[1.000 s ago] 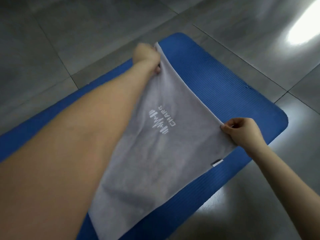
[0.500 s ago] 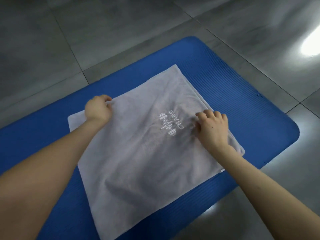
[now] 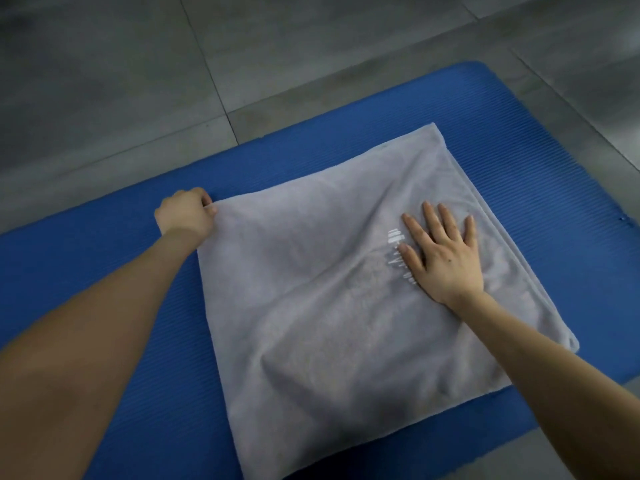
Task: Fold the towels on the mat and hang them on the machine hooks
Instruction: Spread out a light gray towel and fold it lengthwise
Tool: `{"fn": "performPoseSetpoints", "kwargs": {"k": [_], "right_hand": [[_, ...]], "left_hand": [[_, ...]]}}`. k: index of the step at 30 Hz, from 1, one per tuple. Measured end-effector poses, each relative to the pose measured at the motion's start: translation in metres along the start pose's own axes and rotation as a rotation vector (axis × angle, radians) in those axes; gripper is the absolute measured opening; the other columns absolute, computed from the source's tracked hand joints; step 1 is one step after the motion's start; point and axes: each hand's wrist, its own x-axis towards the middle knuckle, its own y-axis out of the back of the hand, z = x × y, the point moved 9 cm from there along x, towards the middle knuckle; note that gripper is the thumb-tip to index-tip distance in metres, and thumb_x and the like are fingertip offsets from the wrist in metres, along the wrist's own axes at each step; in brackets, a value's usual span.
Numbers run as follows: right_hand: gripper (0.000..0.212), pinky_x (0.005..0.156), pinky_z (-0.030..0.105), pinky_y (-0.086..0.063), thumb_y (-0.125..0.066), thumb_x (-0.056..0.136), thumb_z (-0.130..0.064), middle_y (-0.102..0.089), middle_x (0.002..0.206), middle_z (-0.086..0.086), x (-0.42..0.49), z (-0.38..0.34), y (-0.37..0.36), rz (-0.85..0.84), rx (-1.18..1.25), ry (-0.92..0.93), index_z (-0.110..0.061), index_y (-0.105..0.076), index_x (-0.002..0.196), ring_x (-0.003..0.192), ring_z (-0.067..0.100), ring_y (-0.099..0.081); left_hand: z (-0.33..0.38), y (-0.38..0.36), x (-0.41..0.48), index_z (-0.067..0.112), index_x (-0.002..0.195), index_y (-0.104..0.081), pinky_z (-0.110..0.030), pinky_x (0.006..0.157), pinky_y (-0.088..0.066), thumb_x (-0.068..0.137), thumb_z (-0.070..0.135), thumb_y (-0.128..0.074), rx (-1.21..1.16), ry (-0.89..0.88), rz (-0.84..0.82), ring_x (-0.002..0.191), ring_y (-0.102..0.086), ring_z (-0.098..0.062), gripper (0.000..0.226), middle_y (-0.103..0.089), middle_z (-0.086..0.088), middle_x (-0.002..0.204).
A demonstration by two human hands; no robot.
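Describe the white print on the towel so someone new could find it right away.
Find the blue mat; a grey towel lies across it. The right hand presses flat on the towel's right half. The white print is the row of short white bars showing beside that hand's thumb, the only marking on the plain cloth.

The towel [image 3: 329,306] drops flat; the right hand [image 3: 446,258] uncurls and presses its 3 o'clock side; the left hand [image 3: 185,214] slides to the 10 o'clock corner.
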Motion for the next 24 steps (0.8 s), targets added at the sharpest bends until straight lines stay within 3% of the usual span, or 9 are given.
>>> {"fn": "performPoseSetpoints", "kwargs": {"k": [2,5,10,12,15,19,21,24], "right_hand": [[0.062,0.116,0.054,-0.002,-0.012,0.093,-0.061,-0.019,0.157,0.002,0.000,0.000,-0.001,0.003,-0.010,0.003,-0.035,-0.025,0.147,0.146,0.024,-0.011],[0.062,0.116,0.054,-0.001,-0.012,0.093,-0.061,-0.017,0.158,0.001,0.001,0.001,-0.002,-0.003,-0.014,0.000,-0.035,-0.023,0.147,0.146,0.024,-0.009],[0.062,0.116,0.054,-0.002,-0.012,0.093,-0.061,-0.016,0.158,0.002,0.001,0.000,-0.001,-0.011,-0.022,-0.001,-0.034,-0.022,0.148,0.146,0.024,-0.008],[0.062,0.116,0.054,-0.001,-0.011,0.093,-0.062,-0.014,0.158,0.002,0.001,0.000,-0.001,-0.026,-0.028,-0.004,-0.035,-0.020,0.148,0.146,0.024,-0.006],[0.063,0.116,0.054,0.001,-0.009,0.092,-0.062,-0.011,0.159,0.001,0.002,-0.001,-0.002,-0.053,-0.032,-0.005,-0.035,-0.017,0.148,0.146,0.023,-0.004],[0.066,0.115,0.055,0.004,-0.004,0.090,-0.064,-0.009,0.159,0.003,0.000,-0.002,0.005,-0.076,-0.004,-0.013,-0.036,-0.014,0.149,0.146,0.023,-0.002],[0.063,0.114,0.057,0.007,-0.007,0.092,-0.060,-0.012,0.158,0.006,-0.013,-0.009,0.021,-0.013,0.027,-0.008,-0.034,-0.018,0.149,0.146,0.026,-0.005],[0.056,0.114,0.057,0.003,-0.019,0.096,-0.053,-0.023,0.155,0.010,-0.061,-0.027,0.042,0.100,0.082,0.036,-0.031,-0.027,0.147,0.144,0.031,-0.016]], "left_hand": [[-0.008,0.006,0.008,0.013,0.105,-0.061,-0.039,0.083,-0.038,0.094,0.024,-0.049,0.010,0.035,0.045,0.096,-0.054,-0.035,0.020,-0.061,-0.015,0.103],[-0.020,0.008,0.015,0.016,0.102,-0.064,-0.044,0.095,-0.030,0.093,0.019,-0.048,0.024,0.136,0.059,0.096,-0.055,-0.034,0.018,-0.063,-0.014,0.099],[-0.023,0.009,0.007,0.014,0.121,-0.055,-0.045,0.096,-0.031,0.092,0.024,-0.049,-0.034,0.119,0.073,0.112,-0.047,-0.039,0.031,-0.053,-0.020,0.121],[-0.014,0.020,-0.015,0.008,0.123,-0.053,-0.048,0.093,-0.033,0.090,0.020,-0.051,-0.016,0.011,0.200,0.112,-0.043,-0.042,0.035,-0.048,-0.025,0.122],[0.025,0.019,-0.084,0.004,0.108,-0.061,-0.046,0.076,-0.041,0.083,0.016,-0.052,-0.050,-0.383,0.359,0.092,-0.052,-0.041,0.029,-0.054,-0.025,0.105],[0.068,-0.024,-0.200,0.015,0.105,-0.068,-0.039,0.080,-0.047,0.085,0.034,-0.047,-0.094,-0.842,0.193,0.098,-0.051,-0.031,0.035,-0.061,-0.015,0.108],[0.072,-0.040,-0.245,0.017,0.104,-0.070,-0.035,0.083,-0.046,0.086,0.037,-0.045,-0.045,-0.927,0.113,0.102,-0.048,-0.025,0.036,-0.061,-0.011,0.108],[0.062,-0.045,-0.288,0.018,0.103,-0.068,-0.032,0.075,-0.050,0.085,0.037,-0.046,-0.043,-0.933,0.059,0.092,-0.048,-0.021,0.035,-0.059,-0.007,0.097]]}}
